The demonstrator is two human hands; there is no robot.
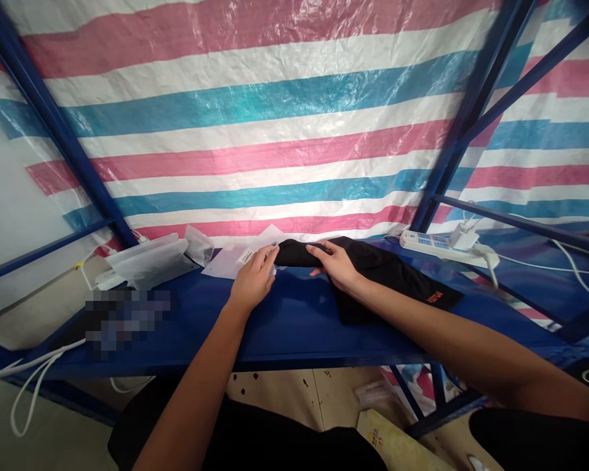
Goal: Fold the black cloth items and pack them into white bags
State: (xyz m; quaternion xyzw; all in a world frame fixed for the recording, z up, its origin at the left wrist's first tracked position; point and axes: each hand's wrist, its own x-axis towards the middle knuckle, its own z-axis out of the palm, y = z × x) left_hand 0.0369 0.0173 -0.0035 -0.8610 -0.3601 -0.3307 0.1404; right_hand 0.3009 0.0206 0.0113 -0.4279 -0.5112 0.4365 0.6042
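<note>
A black cloth garment (pixel 397 275) with small orange lettering near its right end lies partly on the blue shelf (pixel 285 320). My left hand (pixel 254 280) pinches the garment's narrow left end. My right hand (pixel 334 263) grips the raised part further right, with thumb and fingers closed round the fabric. Between the hands the cloth is stretched in a short, rolled-looking strip above the shelf. Behind my left hand is a translucent plastic bag (pixel 220 260) with a white label (pixel 245 256), partly covered by my fingers.
Crumpled pale plastic bags (pixel 150 261) lie at the left of the shelf, behind a pixelated patch. A white power strip (pixel 432 247) with a plugged-in charger (pixel 464 235) sits at the right. Blue metal posts frame a striped plastic sheet (pixel 275 150). White cables (pixel 34 386) hang at the left.
</note>
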